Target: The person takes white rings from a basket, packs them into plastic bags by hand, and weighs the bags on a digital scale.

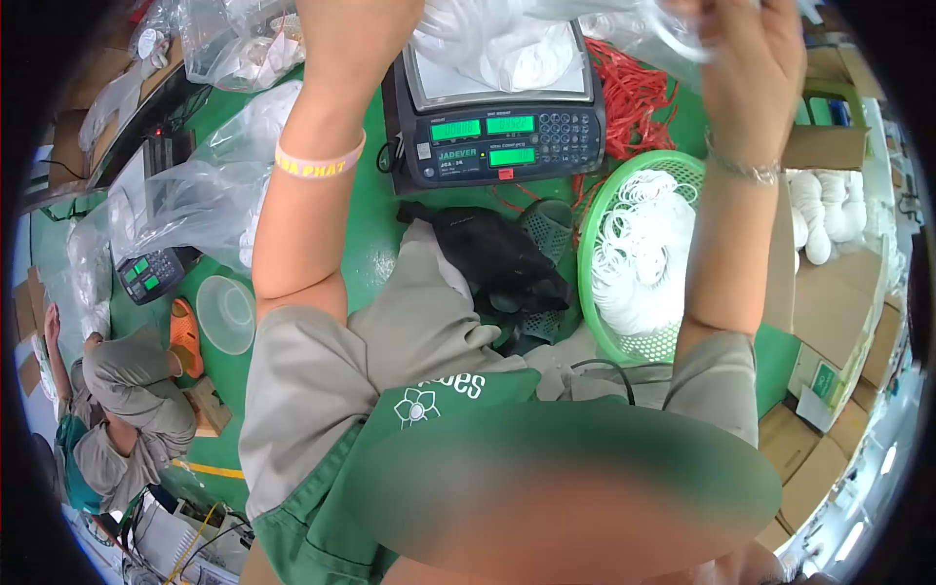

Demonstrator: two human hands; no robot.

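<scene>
Step in hand, my read: handling white loops [531, 66] in clear plastic [624, 21] over scale [507, 146]; loops sit on pan. Next move calls for both hands steady, plastic kept together. Left hand [361, 21] cut by top edge, fingers out of frame, can't tell spread. Right hand [751, 73] beside plastic, finger closure can't tell. More loops in green basket [589, 263]. Scale reads JADEVER, probably JCA-3K; digits blurred. Wristband [320, 164] partly legible: "PHAT".

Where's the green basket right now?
Head view, right of centre: the green basket is just below the red strips in the picture, its right side partly hidden by the right forearm.
</scene>
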